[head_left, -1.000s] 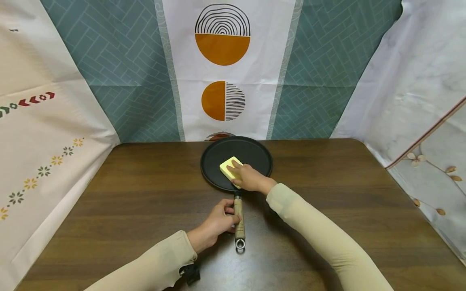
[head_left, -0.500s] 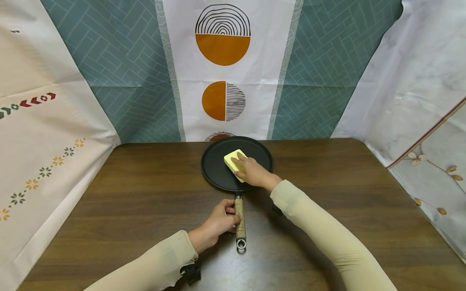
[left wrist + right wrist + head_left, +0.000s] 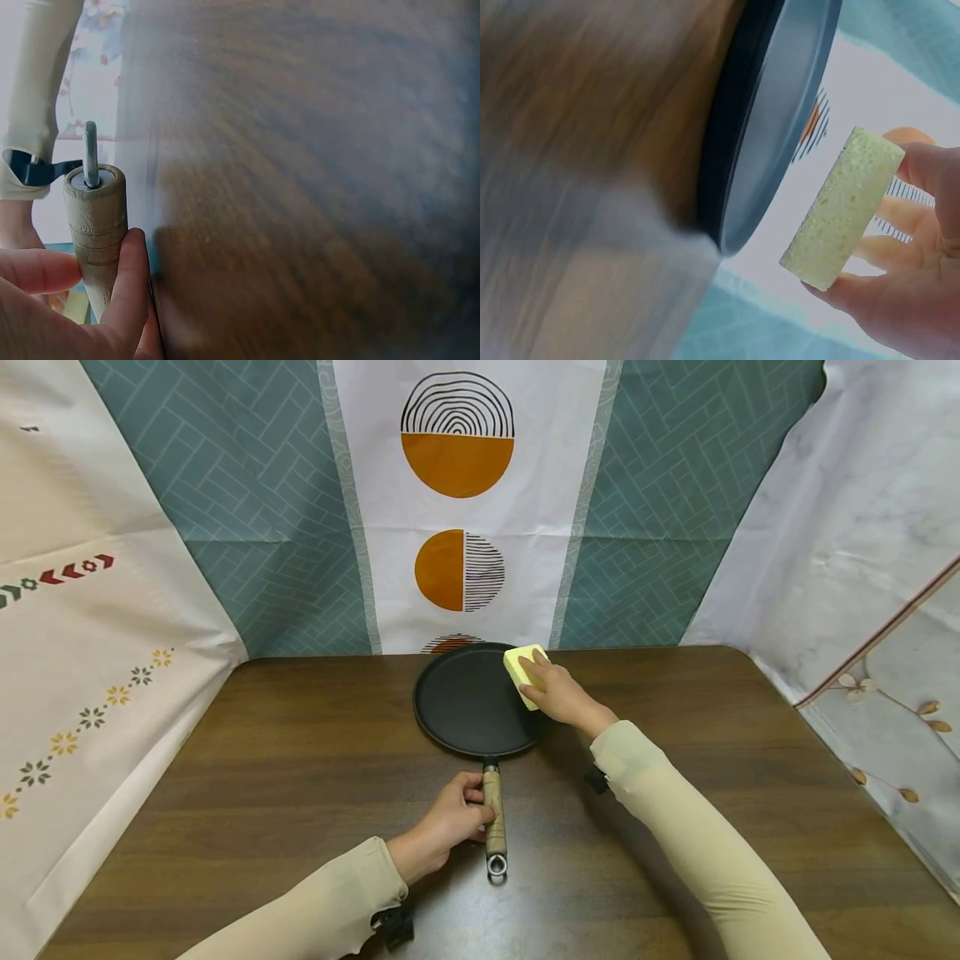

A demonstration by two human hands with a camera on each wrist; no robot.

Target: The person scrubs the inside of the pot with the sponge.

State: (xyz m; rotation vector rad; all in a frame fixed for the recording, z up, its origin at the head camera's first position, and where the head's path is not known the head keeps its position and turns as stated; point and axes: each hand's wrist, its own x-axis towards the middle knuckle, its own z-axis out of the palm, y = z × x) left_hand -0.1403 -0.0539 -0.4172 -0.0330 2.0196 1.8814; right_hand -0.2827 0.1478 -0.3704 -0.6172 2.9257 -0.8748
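Note:
A flat black frying pan (image 3: 472, 697) with a low rim lies on the brown wooden table (image 3: 315, 735), its handle toward me. My left hand (image 3: 450, 818) holds the wooden handle (image 3: 493, 802) from the left, thumb on one side and fingers on the other. In the left wrist view the handle's butt end (image 3: 94, 180) carries a metal hanging ring (image 3: 91, 154). With my right hand (image 3: 562, 693) I grip a pale yellow sponge (image 3: 521, 672) by its edges. The right wrist view has this sponge (image 3: 844, 210) raised clear of the pan (image 3: 780, 127), beside its right rim.
Behind the table hangs a teal and white cloth (image 3: 300, 527) with orange half-circle prints. A cream patterned cloth (image 3: 97, 660) borders the left side, a marbled white one (image 3: 862, 568) the right. A black wrist strap (image 3: 393, 927) sits below the left cuff.
My right hand has lifted the sponge off the pan's middle and carried it right and away from me, to the right rim. The left hand and the pan have stayed in place.

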